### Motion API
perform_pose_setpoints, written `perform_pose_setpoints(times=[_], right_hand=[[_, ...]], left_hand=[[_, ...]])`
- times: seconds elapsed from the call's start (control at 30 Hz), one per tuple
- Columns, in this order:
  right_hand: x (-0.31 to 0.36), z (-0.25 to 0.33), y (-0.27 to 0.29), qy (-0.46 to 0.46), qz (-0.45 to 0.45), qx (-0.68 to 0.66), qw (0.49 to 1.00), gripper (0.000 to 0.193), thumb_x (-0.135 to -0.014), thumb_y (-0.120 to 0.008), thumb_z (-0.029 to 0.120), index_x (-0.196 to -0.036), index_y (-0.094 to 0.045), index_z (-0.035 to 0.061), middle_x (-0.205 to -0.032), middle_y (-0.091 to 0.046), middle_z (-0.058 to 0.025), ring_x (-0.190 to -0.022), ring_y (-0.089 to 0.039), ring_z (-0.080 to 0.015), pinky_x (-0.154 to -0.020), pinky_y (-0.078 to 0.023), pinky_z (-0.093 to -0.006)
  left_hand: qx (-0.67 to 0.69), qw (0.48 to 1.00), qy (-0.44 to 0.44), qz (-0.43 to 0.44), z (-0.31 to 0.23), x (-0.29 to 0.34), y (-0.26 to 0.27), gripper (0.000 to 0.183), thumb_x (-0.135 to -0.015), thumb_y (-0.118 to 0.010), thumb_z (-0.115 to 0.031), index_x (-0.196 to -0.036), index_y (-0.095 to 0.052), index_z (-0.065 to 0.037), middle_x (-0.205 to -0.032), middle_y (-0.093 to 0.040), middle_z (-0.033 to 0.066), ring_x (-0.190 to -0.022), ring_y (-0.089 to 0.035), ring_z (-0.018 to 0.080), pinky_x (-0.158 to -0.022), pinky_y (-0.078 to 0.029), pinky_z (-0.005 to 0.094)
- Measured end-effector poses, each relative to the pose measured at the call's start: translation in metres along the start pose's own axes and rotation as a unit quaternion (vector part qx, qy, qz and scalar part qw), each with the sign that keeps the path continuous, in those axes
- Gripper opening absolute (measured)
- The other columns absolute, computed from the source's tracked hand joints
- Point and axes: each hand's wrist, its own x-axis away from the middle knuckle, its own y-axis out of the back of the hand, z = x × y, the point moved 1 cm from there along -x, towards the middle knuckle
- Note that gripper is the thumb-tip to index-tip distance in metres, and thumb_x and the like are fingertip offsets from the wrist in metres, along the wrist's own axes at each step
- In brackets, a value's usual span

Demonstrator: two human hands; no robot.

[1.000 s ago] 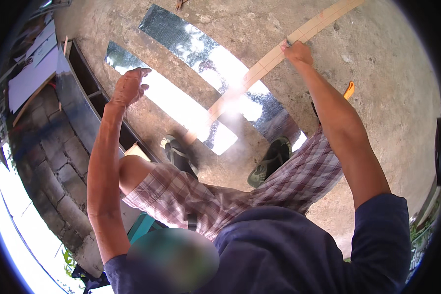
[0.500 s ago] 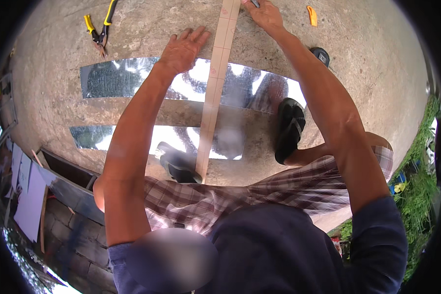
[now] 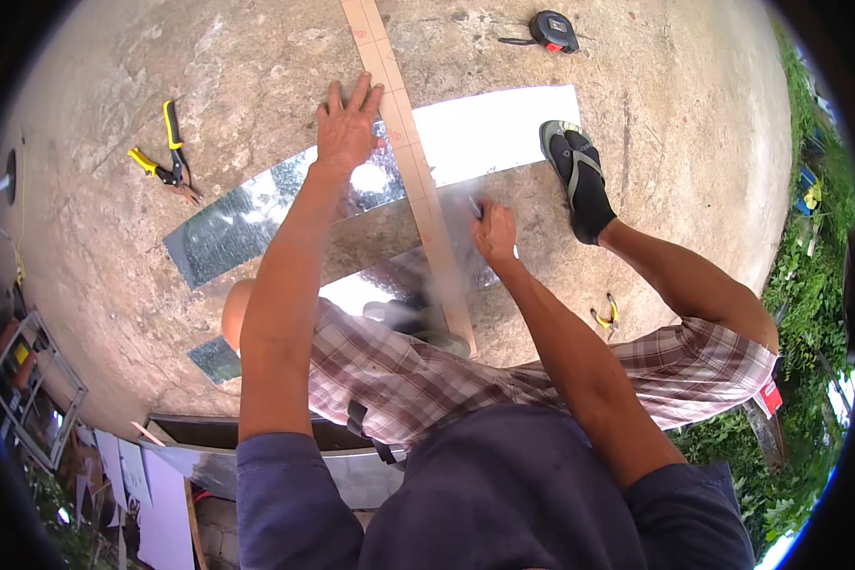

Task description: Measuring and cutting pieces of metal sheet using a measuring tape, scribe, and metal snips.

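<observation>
A long light-brown marked strip [image 3: 404,133] lies across two shiny metal sheets on the ground. My left hand [image 3: 349,133] rests with fingers spread on the far sheet [image 3: 489,133], at the strip's left edge. Right of the strip, just nearer than the far sheet, my right hand [image 3: 496,233] is closed round a slim dark pen-like tool [image 3: 476,206]. Its tip is blurred, and I cannot tell whether it touches anything. The nearer sheet [image 3: 216,360] is partly hidden by my left arm and leg. My sandalled right foot [image 3: 579,171] stands at the far sheet's right end.
Yellow-and-black snips [image 3: 169,157] lie on the concrete at left. A black tape measure [image 3: 554,32] sits beyond the far sheet. Small yellow-handled pliers [image 3: 605,312] lie near my right leg. Grass and plants [image 3: 807,275] border the right side; a metal frame [image 3: 38,389] stands at lower left.
My right hand has come from the strip's far end back towards me, still holding the pen-like tool. My left hand stays beside the strip. The view has turned and shifted.
</observation>
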Motion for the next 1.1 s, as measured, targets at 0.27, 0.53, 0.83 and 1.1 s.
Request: perform_pose_setpoints(times=[0.27, 0.53, 0.83, 1.1], right_hand=[[-0.002, 0.056, -0.030, -0.153, 0.189, 0.129, 0.961, 0.065, -0.077, -0.069, 0.050, -0.113, -0.044, 0.0019, -0.103, -0.062, -0.0226, -0.089, -0.067, -0.0378, -0.073, -0.054, -0.0459], [0.005, 0.039, -0.048, -0.048, 0.106, 0.160, 0.980, 0.057, -0.074, -0.073, 0.043, -0.103, -0.044, 0.0034, -0.094, -0.062, -0.0181, -0.075, -0.067, -0.0371, -0.064, -0.054, -0.0467], [0.003, 0.060, -0.043, -0.051, 0.106, 0.147, 0.982, 0.052, -0.069, -0.072, 0.032, -0.100, -0.047, -0.0010, -0.091, -0.060, -0.0211, -0.074, -0.067, -0.0369, -0.063, -0.054, -0.0456], [-0.147, 0.128, -0.011, 0.051, 0.052, 0.118, 0.990, 0.051, -0.074, -0.070, 0.037, -0.097, -0.055, -0.0055, -0.088, -0.065, -0.0266, -0.080, -0.067, -0.0380, -0.070, -0.054, -0.0450]], left_hand=[[0.019, 0.999, 0.003, -0.038, 0.000, 0.002, 0.005, 0.082, -0.070, -0.077, -0.013, -0.142, -0.040, -0.015, -0.155, -0.025, 0.0079, -0.138, -0.024, 0.0437, -0.108, -0.028, 0.0554], [0.035, 0.999, 0.038, 0.009, -0.001, 0.034, 0.015, 0.093, -0.057, -0.087, -0.021, -0.138, -0.043, -0.012, -0.137, -0.045, 0.0100, -0.126, -0.041, 0.0327, -0.099, -0.036, 0.0464], [0.048, 0.999, 0.010, -0.009, -0.011, 0.034, 0.016, 0.081, -0.062, -0.084, -0.018, -0.134, -0.046, -0.010, -0.129, -0.050, 0.0099, -0.117, -0.046, 0.0312, -0.095, -0.038, 0.0444], [0.104, 0.978, 0.015, -0.181, 0.003, 0.011, 0.014, 0.059, -0.071, -0.070, -0.007, -0.128, -0.053, -0.006, -0.118, -0.055, 0.0110, -0.107, -0.051, 0.0329, -0.089, -0.043, 0.0437]])
